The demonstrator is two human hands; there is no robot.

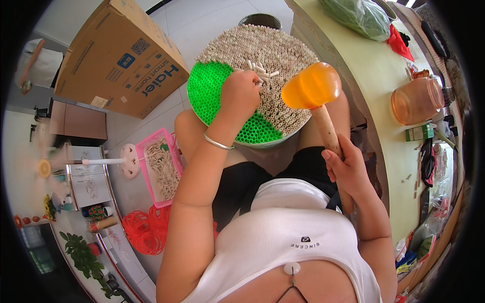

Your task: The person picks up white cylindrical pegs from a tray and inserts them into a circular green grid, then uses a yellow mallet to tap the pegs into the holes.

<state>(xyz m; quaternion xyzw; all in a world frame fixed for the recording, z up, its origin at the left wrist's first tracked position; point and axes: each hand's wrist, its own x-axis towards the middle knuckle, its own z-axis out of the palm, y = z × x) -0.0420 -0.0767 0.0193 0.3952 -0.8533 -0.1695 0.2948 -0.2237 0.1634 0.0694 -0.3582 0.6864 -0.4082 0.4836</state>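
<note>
The mallet (310, 87) is gripped in the right hand (347, 164). Sticks (274, 74) are best seated upright in green cells (207, 87) by the left hand (240, 93), whose fingertip hold cannot be told.

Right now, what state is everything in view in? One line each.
Green tubes: upright, ends open.
Pale sticks: mostly packed upright; a few lie loose on top.
Left hand: fingers bent beside the loose sticks; grip unclear.
Mallet: held, amber head raised.
Right hand: closed around the mallet's handle.
Pink basket: holds loose pale sticks.
Fan: blurred, apparently spinning.
Red loops: bunched together.
Cardboard carton: whether sealed, unclear.
</note>
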